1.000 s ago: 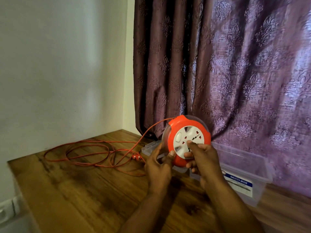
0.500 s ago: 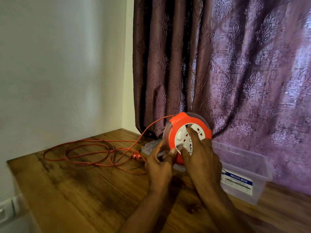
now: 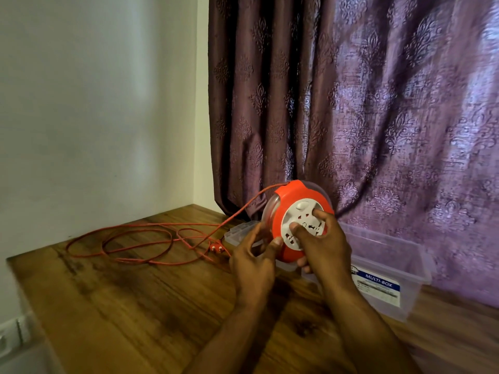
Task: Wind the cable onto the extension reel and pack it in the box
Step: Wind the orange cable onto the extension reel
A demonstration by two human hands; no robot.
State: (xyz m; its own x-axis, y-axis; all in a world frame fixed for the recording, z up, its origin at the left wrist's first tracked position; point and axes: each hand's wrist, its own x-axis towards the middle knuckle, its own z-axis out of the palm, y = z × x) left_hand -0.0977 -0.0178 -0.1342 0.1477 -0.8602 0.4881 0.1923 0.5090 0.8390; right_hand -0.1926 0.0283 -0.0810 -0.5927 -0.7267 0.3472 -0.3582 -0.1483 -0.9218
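right hand (image 3: 321, 247) slid lower on reel (image 3: 293, 209), cable (image 3: 135, 238) slack

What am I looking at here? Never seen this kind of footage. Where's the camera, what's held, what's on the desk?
There is no robot. A person wears a wide-angle camera on the head, looking down at both bare hands; it is the only view. Both hands hold an orange extension reel upright above a wooden table. The left hand grips its clear rim; the right hand presses fingers on the white socket face. The orange cable runs from the reel's top and lies in loose loops on the table, ending in a plug. A clear plastic box labelled MULTI-BOX stands open behind, by a purple curtain.
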